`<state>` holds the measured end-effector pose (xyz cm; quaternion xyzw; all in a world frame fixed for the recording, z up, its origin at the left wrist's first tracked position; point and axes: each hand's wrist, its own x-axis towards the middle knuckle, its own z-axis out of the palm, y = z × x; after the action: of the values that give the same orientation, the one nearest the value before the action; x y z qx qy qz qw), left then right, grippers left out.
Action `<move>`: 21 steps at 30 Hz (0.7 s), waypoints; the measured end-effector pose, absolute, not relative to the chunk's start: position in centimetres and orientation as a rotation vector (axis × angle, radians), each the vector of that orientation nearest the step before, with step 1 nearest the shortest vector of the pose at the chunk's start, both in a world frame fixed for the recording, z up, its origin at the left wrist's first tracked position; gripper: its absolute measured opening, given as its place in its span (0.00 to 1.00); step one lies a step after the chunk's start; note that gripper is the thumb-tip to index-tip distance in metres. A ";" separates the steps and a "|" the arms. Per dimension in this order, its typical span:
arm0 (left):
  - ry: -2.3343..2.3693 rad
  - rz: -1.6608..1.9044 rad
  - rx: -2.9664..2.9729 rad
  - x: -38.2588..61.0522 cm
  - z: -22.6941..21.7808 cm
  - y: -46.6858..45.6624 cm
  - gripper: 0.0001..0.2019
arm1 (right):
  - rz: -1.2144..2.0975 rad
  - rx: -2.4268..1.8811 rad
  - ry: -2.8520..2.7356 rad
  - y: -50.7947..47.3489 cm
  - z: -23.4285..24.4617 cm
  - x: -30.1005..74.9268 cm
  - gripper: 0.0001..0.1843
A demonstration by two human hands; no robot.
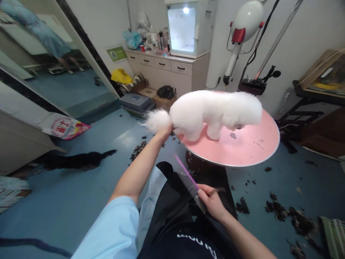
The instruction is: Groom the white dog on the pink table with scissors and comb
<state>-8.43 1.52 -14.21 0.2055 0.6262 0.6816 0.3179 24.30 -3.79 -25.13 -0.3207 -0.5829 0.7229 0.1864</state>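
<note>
A fluffy white dog [199,108] stands on a round pink grooming table [258,144], its head towards the right. My left hand [165,130] is closed around the base of the dog's tail [156,120], with the fingers largely hidden by fur. Long loose hairs stick out from the tail's end. Lower down, in front of my black apron [172,208], my right hand [210,199] grips a comb [185,172] with a purple spine and long thin teeth. Something slim and dark juts out by the right fingers, too blurred to name.
A dryer [246,25] on a stand and a slanted metal arm [280,39] rise behind the table. Dark hair clumps [280,212] litter the floor. A black animal [81,160] is on the floor at left. A grey pet carrier [137,102] stands by the cabinet [172,68].
</note>
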 end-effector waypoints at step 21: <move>1.323 2.033 0.268 -9.3 -12.7 3.1 0.13 | 0.137 -1.643 -2.507 18.5 -14.2 34.7 0.23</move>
<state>-9.34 3.14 -12.66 0.1032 0.5090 0.7824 0.3436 34.67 18.54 -14.15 -0.5463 -0.8333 0.0456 0.0705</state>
